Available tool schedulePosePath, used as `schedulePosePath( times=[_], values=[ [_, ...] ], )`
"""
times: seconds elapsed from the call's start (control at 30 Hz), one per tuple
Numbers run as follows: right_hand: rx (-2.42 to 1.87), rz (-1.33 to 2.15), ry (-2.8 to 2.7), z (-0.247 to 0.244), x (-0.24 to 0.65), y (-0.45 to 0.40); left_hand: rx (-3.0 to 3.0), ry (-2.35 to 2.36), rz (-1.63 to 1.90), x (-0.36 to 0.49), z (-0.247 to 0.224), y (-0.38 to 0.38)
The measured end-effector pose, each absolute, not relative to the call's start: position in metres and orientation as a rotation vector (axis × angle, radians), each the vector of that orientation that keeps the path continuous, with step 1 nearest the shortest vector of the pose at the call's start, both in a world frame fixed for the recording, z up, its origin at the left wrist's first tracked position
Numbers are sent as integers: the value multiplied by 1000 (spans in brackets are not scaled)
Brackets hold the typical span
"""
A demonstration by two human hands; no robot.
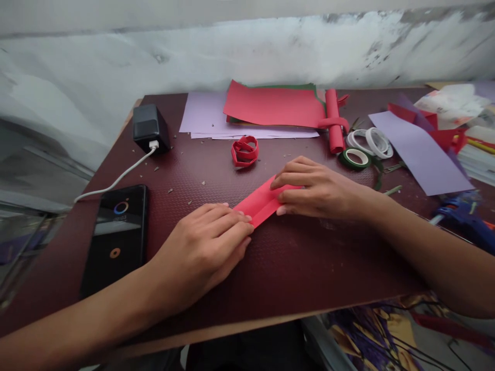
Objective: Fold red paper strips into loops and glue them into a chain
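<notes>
A folded strip of red paper (260, 202) lies slantwise on the dark red table (294, 268), a lengthwise crease showing between my hands. On its near left end press the fingertips of my left hand (211, 237), fingers held together. My right hand (313, 188) grips the far right end, thumb at the near edge and fingers curled over the top. Parts of both ends are hidden under my fingers. Just beyond the strip sits a small coil of folded red paper (245, 152).
At the back lie red sheets (274, 105) over lilac paper (201, 113), beside a red paper roll (333, 121). Tape rolls (356, 158) and a blue glue gun (464, 216) are on the right. A phone (116, 237) and a black charger with cable (150, 126) stand left.
</notes>
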State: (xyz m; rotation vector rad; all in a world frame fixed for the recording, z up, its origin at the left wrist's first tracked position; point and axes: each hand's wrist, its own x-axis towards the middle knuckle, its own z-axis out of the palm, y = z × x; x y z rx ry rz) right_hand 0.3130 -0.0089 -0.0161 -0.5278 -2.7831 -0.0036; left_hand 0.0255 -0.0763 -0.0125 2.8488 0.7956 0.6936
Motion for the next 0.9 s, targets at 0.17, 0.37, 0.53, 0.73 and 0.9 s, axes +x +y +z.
schedulePosePath(
  times=[0.17,0.37,0.53,0.73,0.9],
  values=[
    [-429,45,-2838,-18,314,-11,2881,791,697,23,-9,-75],
    [-483,-74,-2851,-11,324,-8,2924,870,769,19,-11,-73],
    [-544,-43,-2892,-8,320,-13,2996,878,642,18,-15,-73],
    [-594,50,-2909,-11,314,-17,2974,891,558,20,-15,-77],
    [-852,17,-2784,-21,314,-12,2849,1081,544,18,-15,-72]
  ],
)
